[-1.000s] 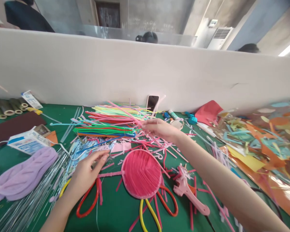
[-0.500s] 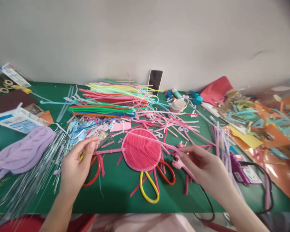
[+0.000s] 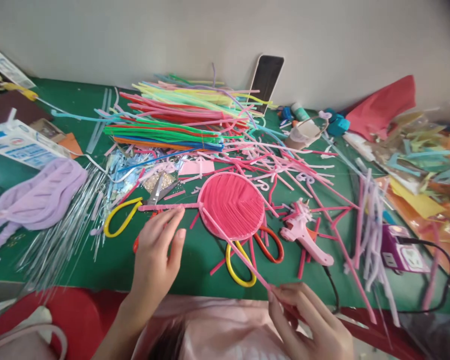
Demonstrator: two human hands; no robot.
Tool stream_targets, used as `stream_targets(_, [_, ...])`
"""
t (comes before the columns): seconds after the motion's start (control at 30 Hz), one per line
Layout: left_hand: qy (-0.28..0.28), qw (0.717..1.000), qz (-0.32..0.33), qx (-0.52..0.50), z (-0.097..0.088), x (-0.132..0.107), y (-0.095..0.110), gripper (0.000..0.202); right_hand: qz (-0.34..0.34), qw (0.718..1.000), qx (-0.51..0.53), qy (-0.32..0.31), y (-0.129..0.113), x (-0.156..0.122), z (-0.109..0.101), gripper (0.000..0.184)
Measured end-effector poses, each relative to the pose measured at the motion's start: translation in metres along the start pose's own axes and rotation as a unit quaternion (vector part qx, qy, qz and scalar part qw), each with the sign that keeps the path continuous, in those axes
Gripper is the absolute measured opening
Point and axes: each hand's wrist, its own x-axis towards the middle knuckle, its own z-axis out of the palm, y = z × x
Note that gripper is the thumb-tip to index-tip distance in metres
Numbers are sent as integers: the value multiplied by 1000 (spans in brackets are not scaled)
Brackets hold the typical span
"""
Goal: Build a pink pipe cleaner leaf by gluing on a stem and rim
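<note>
A round fan shape covered in deep pink pipe cleaners [image 3: 232,205] lies on the green table, its pale pink rim and wrapped stick handle [image 3: 168,206] pointing left. My left hand [image 3: 157,250] is just below that handle, fingertips at or close to it, thumb apart. Between finger and thumb, my right hand [image 3: 307,317] pinches the near end of a pink pipe cleaner [image 3: 243,257]. This strand runs taut and slanting across the fan's lower rim from where handle and disc meet. Yellow-handled scissors [image 3: 228,265] and red scissors handles [image 3: 273,247] show beside the disc's lower edge.
A pink glue gun [image 3: 303,232] lies right of the fan, near a purple power socket [image 3: 405,250]. Bundles of coloured pipe cleaners [image 3: 165,132] fill the back, before a propped phone [image 3: 266,80]. Silver strands [image 3: 63,225] and a lilac leaf shape [image 3: 41,192] lie left.
My right hand has drawn the pink strand down toward me, from across the disc's top to its lower edge. My left hand has moved right and lower. The view has tilted downward.
</note>
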Motion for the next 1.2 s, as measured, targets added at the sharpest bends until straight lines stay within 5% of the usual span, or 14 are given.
stream_targets(0.17, [-112,992,30,42,9,-10,1,64,26,1000,4,-3,-2,-7,8,11])
stream_targets(0.37, [-178,981,50,64,11,-8,1,70,40,999,4,-23,-3,-9,11,11])
stream_targets(0.8, [-207,967,110,94,16,14,-11,57,0,997,-52,-59,-3,-7,9,10])
stream_targets(1.0, [-227,961,122,98,16,17,-16,60,-50,994,-55,-81,-1,-3,0,39])
stream_targets(1.2, [-231,960,119,106,17,17,-15,60,-88,989,-54,-109,2,10,-9,33])
